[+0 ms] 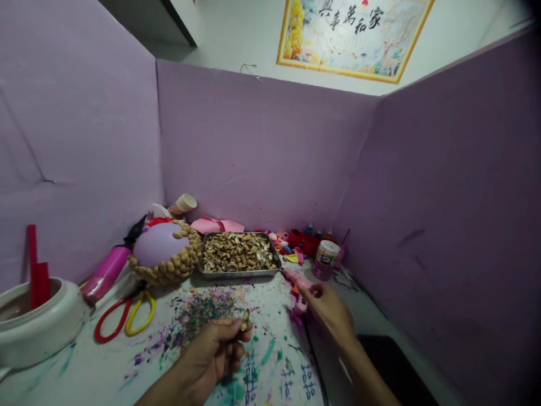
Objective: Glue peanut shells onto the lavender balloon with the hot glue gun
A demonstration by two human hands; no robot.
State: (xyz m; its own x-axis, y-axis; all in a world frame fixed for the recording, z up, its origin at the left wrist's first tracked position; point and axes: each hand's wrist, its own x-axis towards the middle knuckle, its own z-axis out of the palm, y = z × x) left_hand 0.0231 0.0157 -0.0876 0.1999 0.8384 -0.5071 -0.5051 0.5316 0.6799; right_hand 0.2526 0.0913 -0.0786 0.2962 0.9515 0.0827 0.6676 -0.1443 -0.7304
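My left hand (217, 347) pinches a peanut shell half (245, 320) upright between thumb and fingers, above the paint-stained table (270, 316). My right hand (329, 310) curls around a pink glue gun (293, 275) that shows a small red light; the hand hides part of it. Behind both hands, a metal tray (240, 274) is full of peanut shells (236, 251). Left of the tray lies a pale purple balloon (158, 243) with rows of peanut shells (180, 265) around its lower and right side.
At left are a white pot (42, 332) with a red tool (38, 270), a pink pump (107, 273) and red-and-yellow-handled scissors (141, 313). A labelled jar (325, 259) and colourful balloons (291, 248) lie back right. Purple panels (262, 146) enclose the table.
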